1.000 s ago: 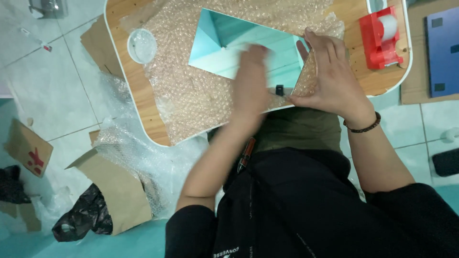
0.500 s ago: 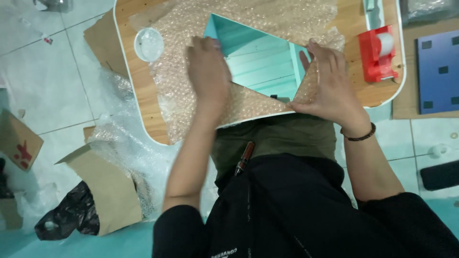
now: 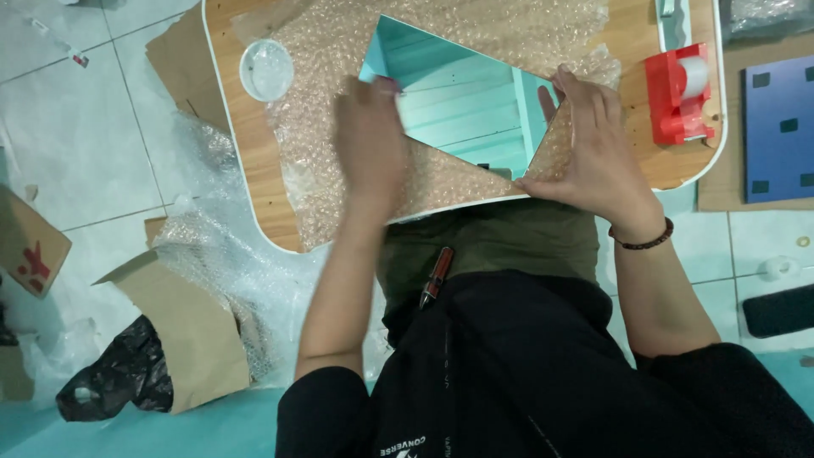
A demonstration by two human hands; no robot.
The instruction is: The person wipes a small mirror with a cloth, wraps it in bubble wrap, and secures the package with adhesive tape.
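Bubble wrap (image 3: 339,76), clear and crinkled, covers most of a small wooden table (image 3: 246,153) with a white rim, seen from the head camera looking down. On the wrap lies a flat mirror (image 3: 458,106), its glass reflecting teal slats; the wrap is folded over its near edge and right corner, leaving a triangular patch of glass bare.

The left hand (image 3: 369,144) lies palm down with fingers spread flat, pressing the folded wrap against the mirror's near left part; it grasps nothing, and its fingertips reach the mirror's left edge. The right hand (image 3: 593,153) is also open and flat, holding down the wrap folded over the mirror's right corner, thumb stretched out along the table's near rim. A dark beaded bracelet (image 3: 643,242) circles the right wrist.

On the table, a clear round lid (image 3: 265,69) sits left of the wrap, and a red tape dispenser (image 3: 678,93) stands at the right end. A blue board (image 3: 778,127) lies on the floor beyond the table's right side. Left of the person, on the white tiles, are more loose bubble wrap (image 3: 212,254), cardboard pieces (image 3: 191,331) and a black plastic bag (image 3: 119,373). A red-handled tool (image 3: 436,276) rests on the person's lap.
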